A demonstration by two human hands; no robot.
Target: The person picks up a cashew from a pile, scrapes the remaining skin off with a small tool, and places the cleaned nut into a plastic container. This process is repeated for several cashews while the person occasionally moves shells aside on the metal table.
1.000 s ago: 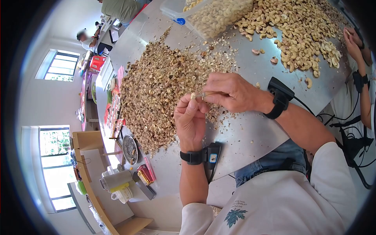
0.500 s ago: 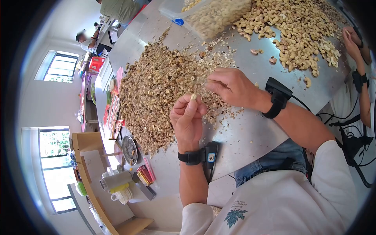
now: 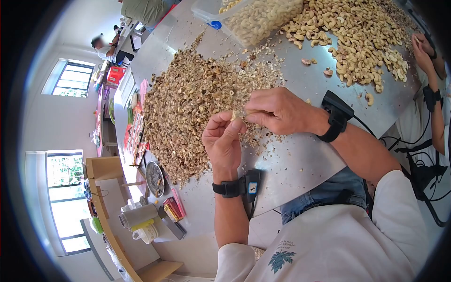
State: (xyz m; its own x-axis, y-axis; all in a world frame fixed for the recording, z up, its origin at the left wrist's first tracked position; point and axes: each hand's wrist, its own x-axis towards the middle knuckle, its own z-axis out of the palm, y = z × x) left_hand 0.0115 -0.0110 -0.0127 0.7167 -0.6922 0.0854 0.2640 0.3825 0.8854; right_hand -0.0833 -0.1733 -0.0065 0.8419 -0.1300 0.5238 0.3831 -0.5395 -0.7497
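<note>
Right hand (image 3: 277, 112), pinched shut (contents unclear), back at frame centre against the cashew (image 3: 233, 115) gripped by left hand (image 3: 223, 141); peeling likely resumes.

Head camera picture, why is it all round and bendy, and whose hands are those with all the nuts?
The camera sits on a person's head and looks down, so you see that person's own two hands. Its wide lens bends the edges into a circle. There is no machine here, only bare hands with a black band on each wrist. The left hand pinches one small nut between its fingertips. The right hand, fingers curled, pinches at the same nut. Under them is a shiny metal table. On it lies a big brown heap of shell bits. Farther off are a heap of pale cashews and a clear plastic box with more inside. At the right edge, another person's hand is beside the cashews.
</note>
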